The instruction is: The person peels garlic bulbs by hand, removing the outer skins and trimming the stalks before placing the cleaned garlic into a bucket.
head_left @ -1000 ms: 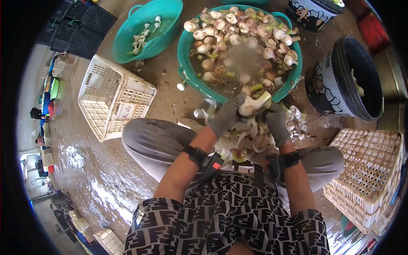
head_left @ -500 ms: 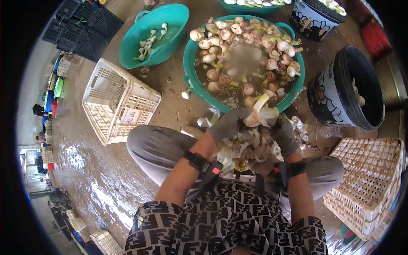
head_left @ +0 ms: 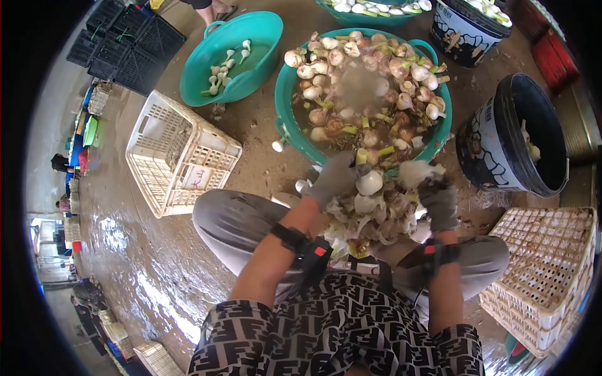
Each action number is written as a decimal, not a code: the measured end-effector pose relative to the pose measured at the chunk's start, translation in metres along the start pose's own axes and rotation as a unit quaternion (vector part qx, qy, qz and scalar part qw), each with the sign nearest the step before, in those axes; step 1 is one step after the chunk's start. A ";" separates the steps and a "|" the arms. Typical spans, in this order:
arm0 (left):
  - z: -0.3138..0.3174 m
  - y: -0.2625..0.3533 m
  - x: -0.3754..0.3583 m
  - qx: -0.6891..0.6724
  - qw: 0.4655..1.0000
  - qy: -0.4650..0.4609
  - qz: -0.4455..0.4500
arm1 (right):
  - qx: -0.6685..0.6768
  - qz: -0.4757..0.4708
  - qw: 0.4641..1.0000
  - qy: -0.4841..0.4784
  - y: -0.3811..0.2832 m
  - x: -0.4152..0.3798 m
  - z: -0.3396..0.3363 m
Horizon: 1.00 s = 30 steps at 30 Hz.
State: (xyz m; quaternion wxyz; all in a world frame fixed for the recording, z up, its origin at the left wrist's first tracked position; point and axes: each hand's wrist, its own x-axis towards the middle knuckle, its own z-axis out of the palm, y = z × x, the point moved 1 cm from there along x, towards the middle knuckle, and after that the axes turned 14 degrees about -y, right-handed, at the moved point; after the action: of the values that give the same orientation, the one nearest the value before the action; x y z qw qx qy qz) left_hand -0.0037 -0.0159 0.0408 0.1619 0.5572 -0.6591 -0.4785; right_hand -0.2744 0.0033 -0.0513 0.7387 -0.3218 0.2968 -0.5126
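My left hand (head_left: 337, 180), in a grey glove, is closed on the stem of a peeled white garlic bulb (head_left: 369, 183). To its right my right hand (head_left: 438, 199), gloved and darker at the fingers, is closed on a loose piece of pale garlic skin (head_left: 419, 173). Beneath both hands lies a heap of peeled skins (head_left: 367, 219) between my legs. Just beyond them stands a wide green tub (head_left: 284, 103) of murky water, with many unpeeled bulbs (head_left: 401, 66) in it.
A smaller green tub (head_left: 263, 37) at the upper left holds several white bulbs. White crates (head_left: 216, 150) (head_left: 545, 250) stand at both sides. Black buckets (head_left: 501, 138) are at the right, black crates (head_left: 135, 44) at the far left. Another person's legs (head_left: 210, 11) show at the top.
My right hand has moved right, away from my left, pulling skin off the bulb. The bulb now shows smooth and white in my left hand. Another person's legs have come into view.
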 end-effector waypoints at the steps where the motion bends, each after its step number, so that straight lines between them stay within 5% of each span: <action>1: -0.007 0.005 -0.006 -0.007 1.000 -0.015 0.027 | -0.201 0.032 0.979 -0.027 -0.010 0.002 -0.004; 2: -0.008 -0.001 -0.008 -0.066 0.995 -0.020 0.068 | -0.393 0.063 0.916 -0.052 -0.020 0.005 -0.005; 4: -0.009 -0.011 -0.009 -0.183 0.971 -0.030 0.152 | -0.720 0.114 0.678 -0.095 -0.039 0.006 -0.010; 6: -0.009 -0.013 -0.010 -0.196 0.972 -0.016 0.130 | -0.731 0.193 0.654 -0.023 -0.029 0.011 -0.006; 7: -0.009 -0.012 -0.010 -0.204 0.972 -0.009 0.119 | -0.729 0.165 0.661 0.065 -0.050 0.007 0.058; 10: -0.005 -0.005 -0.011 -0.070 0.994 0.010 0.087 | -0.430 0.004 0.903 -0.002 -0.039 0.010 0.103; 13: 0.004 0.014 -0.017 -0.115 0.992 0.019 0.055 | -0.610 -0.088 0.786 -0.043 -0.018 0.013 0.129; 16: 0.019 0.004 -0.014 0.012 0.990 0.090 0.108 | -0.627 -0.130 0.768 -0.020 0.000 0.017 0.118; 19: 0.022 0.002 -0.016 -0.062 0.991 0.073 0.094 | -0.673 -0.084 0.735 0.013 0.002 0.016 0.111; 22: 0.010 0.007 -0.021 -0.158 0.981 0.026 0.110 | -0.697 0.096 0.709 0.057 -0.001 0.017 0.091; 25: 0.009 0.002 -0.016 -0.083 0.991 0.071 0.075 | -0.619 -0.015 0.784 0.041 -0.015 0.008 0.099; 28: 0.016 0.014 -0.016 -0.040 0.998 0.050 0.027 | -0.669 -0.077 0.739 0.024 -0.008 0.008 0.125; 30: 0.028 0.007 -0.010 0.043 0.990 0.093 0.096 | -0.698 -0.113 0.707 0.026 -0.001 0.011 0.123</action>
State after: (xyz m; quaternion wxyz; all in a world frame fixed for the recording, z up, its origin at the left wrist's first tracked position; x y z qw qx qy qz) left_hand -0.0258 0.0052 0.0362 0.2439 0.5397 -0.7117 -0.3778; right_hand -0.1775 0.0137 0.0245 0.2319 -0.7633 0.5503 -0.2464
